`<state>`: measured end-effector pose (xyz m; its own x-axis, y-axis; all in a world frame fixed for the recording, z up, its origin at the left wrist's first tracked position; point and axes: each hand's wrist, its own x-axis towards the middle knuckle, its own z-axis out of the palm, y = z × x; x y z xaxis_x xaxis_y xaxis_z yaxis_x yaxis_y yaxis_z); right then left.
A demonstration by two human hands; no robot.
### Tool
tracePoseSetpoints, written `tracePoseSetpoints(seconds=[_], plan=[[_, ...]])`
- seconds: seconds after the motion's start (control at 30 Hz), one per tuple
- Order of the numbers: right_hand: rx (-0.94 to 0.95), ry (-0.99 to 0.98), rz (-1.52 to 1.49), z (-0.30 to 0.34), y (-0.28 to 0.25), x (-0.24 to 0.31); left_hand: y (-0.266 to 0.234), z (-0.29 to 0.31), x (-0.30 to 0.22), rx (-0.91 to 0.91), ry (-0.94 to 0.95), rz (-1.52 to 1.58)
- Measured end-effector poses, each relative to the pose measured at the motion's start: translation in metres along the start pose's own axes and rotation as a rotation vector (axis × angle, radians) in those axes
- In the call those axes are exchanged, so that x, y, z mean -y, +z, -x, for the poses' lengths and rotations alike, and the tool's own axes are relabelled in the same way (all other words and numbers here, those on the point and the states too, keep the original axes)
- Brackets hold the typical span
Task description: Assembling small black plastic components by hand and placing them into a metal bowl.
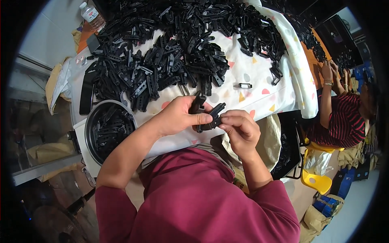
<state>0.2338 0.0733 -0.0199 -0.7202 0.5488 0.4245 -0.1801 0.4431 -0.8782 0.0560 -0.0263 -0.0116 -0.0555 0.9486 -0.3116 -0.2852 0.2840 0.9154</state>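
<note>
Above the near edge of the table, my left hand (180, 115) is closed round black plastic parts (198, 104), its thumb pressed along them. My right hand (242, 131) pinches the right end of a black plastic part (212, 120) between thumb and fingers, touching the same cluster. How many pieces the hands hold, and whether they are joined, I cannot tell. Just beyond my hands a large heap of similar black plastic parts (170, 60) covers much of the patterned white tablecloth (259, 95). One small part with a pale middle (244, 86) lies alone to the right.
A round metal bowl (90, 135) with black parts stands at the left, beside a black phone (86, 94). A plastic bottle (92, 16) is at the far left. At the right, a person in a striped shirt (338, 117) works at another table, near a yellow stool (316, 181).
</note>
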Motion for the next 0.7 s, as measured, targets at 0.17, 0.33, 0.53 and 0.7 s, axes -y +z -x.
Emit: tracePoseSetpoints(seconds=[0.17, 0.33, 0.53, 0.7], plan=[[-0.034, -0.137, 0.162, 0.001, 0.009, 0.005, 0.002, 0.013, -0.019, 0.002, 0.151, -0.473], [-0.124, 0.037, 0.158, 0.009, 0.024, 0.003, 0.016, 0.018, -0.002, -0.213, 0.342, -0.82], [0.136, 0.308, 0.072, -0.003, 0.022, -0.006, -0.005, 0.02, 0.025, -0.208, 0.176, -0.596], [0.143, 0.373, 0.458, -0.057, 0.007, -0.079, -0.036, 0.006, 0.044, -0.48, 0.181, -0.199]])
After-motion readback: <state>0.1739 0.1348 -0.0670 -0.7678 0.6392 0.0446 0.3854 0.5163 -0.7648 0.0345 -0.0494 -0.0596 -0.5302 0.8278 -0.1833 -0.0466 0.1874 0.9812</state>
